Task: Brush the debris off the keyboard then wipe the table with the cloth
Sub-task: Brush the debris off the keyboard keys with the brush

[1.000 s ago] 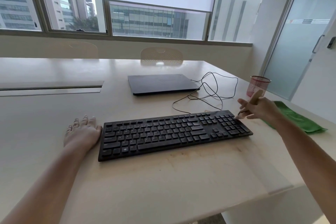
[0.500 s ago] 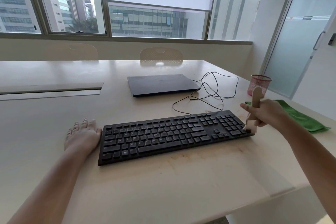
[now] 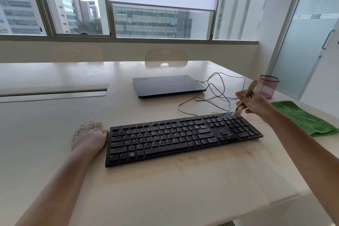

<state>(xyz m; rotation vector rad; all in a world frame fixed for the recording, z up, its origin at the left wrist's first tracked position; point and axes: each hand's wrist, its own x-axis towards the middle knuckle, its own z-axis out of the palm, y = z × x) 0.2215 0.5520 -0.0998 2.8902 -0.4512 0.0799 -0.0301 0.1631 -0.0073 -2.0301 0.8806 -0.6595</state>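
Half a second ago the right hand (image 3: 255, 103) held the brush (image 3: 246, 95) upright at the near right end of the black keyboard (image 3: 180, 136), bristles down by the numeric pad's outer edge. Now that hand has moved to the far right corner of the keyboard, and the brush leans, its wooden handle pointing up and to the right while the pale bristle tip meets the back edge of the board above the numeric keys. The left hand (image 3: 88, 136) has stayed where it was.

Nearest the camera, the cream table (image 3: 165, 189) carries brownish smears and specks in front of the keyboard and at its right end. The keyboard lies at a slight slant, its keys dusty. The left hand lies flat on the table with fingers straight and spread, its thumb side touching the keyboard's left edge. The right hand is curled round the brush handle, gripping it between thumb and fingers.

To the right, near the table's edge, the green cloth (image 3: 304, 121) lies folded, apart from the keyboard. Farther back a black cable (image 3: 216, 95) loops between the keyboard and a closed dark laptop (image 3: 167, 85). A red mesh pen cup (image 3: 266, 89) stands behind the right hand. Beyond the table, two pale chair backs (image 3: 166, 57) sit beneath the windows.
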